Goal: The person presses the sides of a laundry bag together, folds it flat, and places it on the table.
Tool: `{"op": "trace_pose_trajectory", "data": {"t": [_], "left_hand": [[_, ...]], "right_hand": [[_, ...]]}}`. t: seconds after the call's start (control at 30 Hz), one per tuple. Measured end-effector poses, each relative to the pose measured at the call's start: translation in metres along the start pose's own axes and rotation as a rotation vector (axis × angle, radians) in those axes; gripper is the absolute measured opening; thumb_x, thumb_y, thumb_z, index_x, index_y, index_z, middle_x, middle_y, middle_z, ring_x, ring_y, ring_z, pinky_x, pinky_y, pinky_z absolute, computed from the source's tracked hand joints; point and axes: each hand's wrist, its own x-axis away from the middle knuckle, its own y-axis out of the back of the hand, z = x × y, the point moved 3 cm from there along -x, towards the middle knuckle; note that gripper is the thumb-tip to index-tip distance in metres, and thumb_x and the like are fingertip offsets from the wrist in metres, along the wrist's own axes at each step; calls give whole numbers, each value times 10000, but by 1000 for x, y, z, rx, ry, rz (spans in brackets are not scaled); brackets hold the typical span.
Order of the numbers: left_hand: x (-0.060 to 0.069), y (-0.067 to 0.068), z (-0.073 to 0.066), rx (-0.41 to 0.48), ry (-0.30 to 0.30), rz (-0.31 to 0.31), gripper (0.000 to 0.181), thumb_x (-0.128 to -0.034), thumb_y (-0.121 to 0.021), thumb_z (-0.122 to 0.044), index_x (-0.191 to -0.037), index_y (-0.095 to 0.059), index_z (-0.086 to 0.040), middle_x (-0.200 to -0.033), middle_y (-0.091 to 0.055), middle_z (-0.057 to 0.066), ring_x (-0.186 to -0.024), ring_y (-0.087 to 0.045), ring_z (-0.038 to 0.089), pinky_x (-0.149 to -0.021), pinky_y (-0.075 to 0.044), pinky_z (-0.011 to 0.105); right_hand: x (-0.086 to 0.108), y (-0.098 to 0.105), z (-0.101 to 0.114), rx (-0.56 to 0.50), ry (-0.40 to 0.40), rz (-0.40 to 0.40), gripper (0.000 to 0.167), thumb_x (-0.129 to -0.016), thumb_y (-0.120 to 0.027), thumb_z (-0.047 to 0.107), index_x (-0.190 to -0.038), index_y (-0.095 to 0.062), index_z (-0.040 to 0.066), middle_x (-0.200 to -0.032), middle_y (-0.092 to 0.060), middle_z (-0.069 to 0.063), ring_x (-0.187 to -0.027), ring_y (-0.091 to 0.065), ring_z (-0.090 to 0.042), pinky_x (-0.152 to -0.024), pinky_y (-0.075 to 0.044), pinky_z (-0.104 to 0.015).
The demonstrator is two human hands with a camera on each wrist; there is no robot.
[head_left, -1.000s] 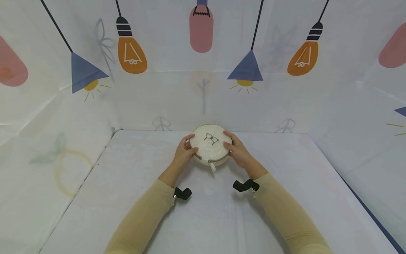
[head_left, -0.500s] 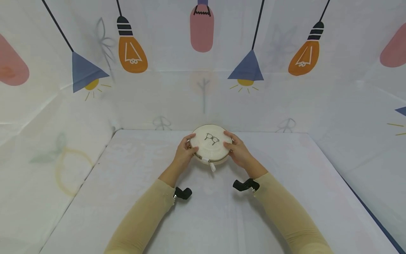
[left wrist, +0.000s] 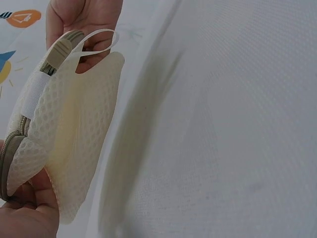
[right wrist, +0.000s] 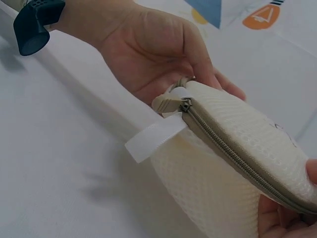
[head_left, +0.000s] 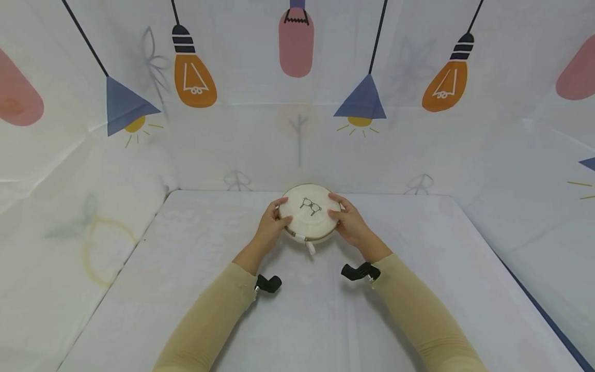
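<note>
A round cream mesh laundry bag (head_left: 309,213) with a line drawing of glasses on its top is held between both hands near the table's back edge. My left hand (head_left: 270,223) grips its left rim, thumb on top. On the opposite side my right hand (head_left: 349,221) pinches the rim in the same way. A greenish-brown zip (right wrist: 237,156) runs along the edge, with its zip pull (right wrist: 167,104) beside a white fabric tab (right wrist: 156,137). The wrist views show the mesh underside hanging above the white surface, a shadow below it. The fingers beneath are partly hidden.
A white cloth covers the table (head_left: 307,320). Behind it rises a white curtain (head_left: 260,139) printed with lamps and bulbs. Black wrist mounts (head_left: 358,271) stick out from both cuffs above the table.
Both hands keep their hold. The bag has tipped and shifted very slightly toward the person, its front tab swinging a little. Otherwise almost nothing differs.
</note>
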Motion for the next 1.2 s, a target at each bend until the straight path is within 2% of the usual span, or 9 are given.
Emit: {"op": "trace_pose_trajectory", "data": {"t": [0.17,0.27,0.37,0.5,0.67,0.8,0.9,1.1,1.2], "left_hand": [[1,0,0,-20,-1,6,612,-926,-611,101,-1481,-438,-88,-1243,-564,207,-1030,-570,183,-857,-498,188],[2,1,0,-23,1,17,615,-931,-612,95,-1488,-427,-87,-1334,-534,237,-1133,-561,239,-938,-493,235],[2,2,0,-36,1,25,611,-936,-620,80,-1489,-425,-89,-1407,-503,239,-1240,-526,286,-1032,-462,314],[1,3,0,-40,-7,30,609,-936,-629,70,-1489,-429,-89,-1453,-481,226,-1307,-490,309,-1092,-419,386],[0,3,2,-39,-18,23,613,-930,-635,74,-1486,-438,-91,-1429,-500,230,-1291,-502,300,-1067,-438,351],[0,3,3,-55,-24,-2,612,-919,-647,78,-1475,-457,-94,-1372,-538,227,-1194,-543,239,-952,-480,221],[2,3,2,-65,-24,-10,605,-920,-650,72,-1472,-462,-92,-1342,-552,230,-1134,-554,214,-876,-485,170],[2,2,1,-75,-19,-6,606,-925,-651,61,-1477,-460,-102,-1373,-542,232,-1179,-546,247,-909,-481,206],[2,2,2,-72,-14,-6,606,-926,-648,62,-1477,-460,-104,-1393,-532,228,-1210,-539,271,-949,-482,246]], "right_hand": [[1,-1,-1,-5,-22,4,577,-1014,-494,-42,-1546,-342,121,-1559,-296,-203,-1003,-607,-141,-762,-535,-256],[1,-2,-1,-2,-34,-5,574,-1017,-489,-40,-1543,-345,137,-1568,-306,-178,-1035,-599,-161,-756,-538,-266],[1,-2,-1,4,-35,-7,581,-1021,-471,-45,-1553,-326,137,-1614,-260,-135,-1161,-550,-212,-775,-533,-276],[0,-4,-2,9,-24,-11,588,-1027,-444,-51,-1567,-292,126,-1666,-155,-67,-1385,-383,-278,-831,-512,-277],[-1,-6,-5,50,-16,-48,572,-1035,-442,-31,-1567,-297,120,-1678,-106,-18,-1479,-254,-280,-914,-471,-327],[-1,-6,-8,108,-25,-77,555,-1044,-452,3,-1566,-311,128,-1676,-118,-22,-1468,-279,-276,-977,-436,-400],[-1,-7,-9,134,-40,-95,547,-1049,-454,25,-1566,-319,144,-1675,-131,-28,-1455,-304,-282,-985,-435,-400],[-1,-7,-9,161,-63,-107,536,-1054,-456,59,-1565,-327,161,-1679,-118,-14,-1452,-308,-278,-942,-456,-366],[-2,-6,-11,169,-74,-106,523,-1056,-463,78,-1557,-346,173,-1661,-180,-47,-1398,-375,-280,-904,-476,-336]]}}
